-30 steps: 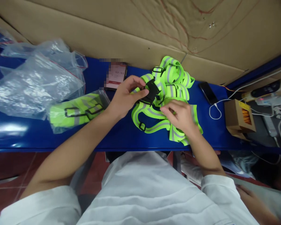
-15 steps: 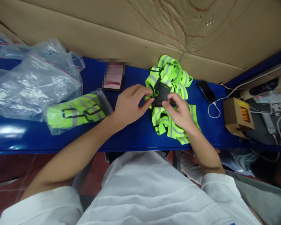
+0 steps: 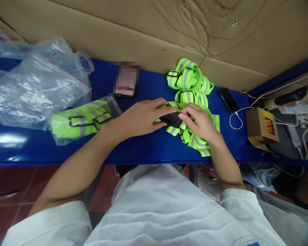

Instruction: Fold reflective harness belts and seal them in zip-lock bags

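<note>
Both my hands are on a black flexible piece [image 3: 170, 119] joined to neon-yellow reflective straps. From the left, my left hand [image 3: 146, 116] grips it, thumb below and fingers over the top. My right hand [image 3: 196, 119] pinches its right edge between thumb and fingers. Under and below my hands, loose yellow straps with grey stripes [image 3: 199, 145] lie on the blue table [image 3: 138, 147]. Behind them sit rolled straps [image 3: 188, 77] with a black slider. My fingers partly cover the black piece.
On the left, a clear bag [image 3: 82, 119] holds a folded yellow strap set, beside empty plastic bags [image 3: 36, 89]. A phone [image 3: 125, 82] lies at the back. To the right are a black phone [image 3: 228, 99], a white cable [image 3: 236, 124] and a cardboard box [image 3: 259, 126].
The black piece has come down towards me and turned, now folded or tilted between my hands. My left hand has closed further over it, and the rolled straps behind show more fully.
</note>
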Tool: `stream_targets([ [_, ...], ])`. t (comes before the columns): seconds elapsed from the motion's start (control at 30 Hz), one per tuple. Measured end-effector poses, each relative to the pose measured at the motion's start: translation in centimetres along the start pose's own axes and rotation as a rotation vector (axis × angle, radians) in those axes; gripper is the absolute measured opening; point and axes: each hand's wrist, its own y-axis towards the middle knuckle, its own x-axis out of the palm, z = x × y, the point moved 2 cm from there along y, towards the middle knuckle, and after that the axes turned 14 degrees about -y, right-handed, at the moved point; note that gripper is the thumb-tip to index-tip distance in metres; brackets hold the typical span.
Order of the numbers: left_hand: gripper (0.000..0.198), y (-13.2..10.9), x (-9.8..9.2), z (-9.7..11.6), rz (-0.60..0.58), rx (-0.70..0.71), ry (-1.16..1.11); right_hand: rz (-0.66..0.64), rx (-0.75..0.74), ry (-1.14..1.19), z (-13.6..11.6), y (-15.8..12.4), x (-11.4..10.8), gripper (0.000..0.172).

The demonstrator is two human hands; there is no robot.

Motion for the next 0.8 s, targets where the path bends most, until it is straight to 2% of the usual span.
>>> stream_targets([
  [0.07,0.044,0.0,0.2,0.2,-0.008,-0.037,0.046,-0.025,0.007,-0.022,0.1,-0.1,0.4,0.028],
  [0.13,0.045,0.1,0.3,0.2,-0.018,-0.069,0.047,-0.069,0.007,-0.081,0.1,-0.2,1.0,0.039],
  [0.23,0.042,0.2,0.3,-0.2,-0.011,-0.121,-0.098,-0.120,0.004,-0.211,-0.5,-0.5,1.5,0.058],
  [0.33,0.034,0.4,0.3,-0.8,0.012,-0.156,-0.240,-0.153,0.005,-0.349,-1.6,-0.7,1.3,0.068],
  [0.5,0.030,0.8,0.8,-0.9,0.132,-0.226,-0.369,-0.143,0.005,-0.487,-3.3,-0.8,1.2,0.089],
  [0.57,0.031,0.9,1.1,-0.9,0.153,-0.285,-0.411,-0.139,0.023,-0.518,-3.5,-0.9,1.3,0.087],
  [0.67,0.032,0.8,1.5,-0.9,0.088,-0.279,-0.405,-0.167,0.023,-0.545,-3.2,-0.9,1.6,0.069],
  [0.8,0.035,0.6,1.6,-0.7,0.031,-0.252,-0.185,-0.176,0.017,-0.569,-2.7,-0.9,1.6,0.057],
])
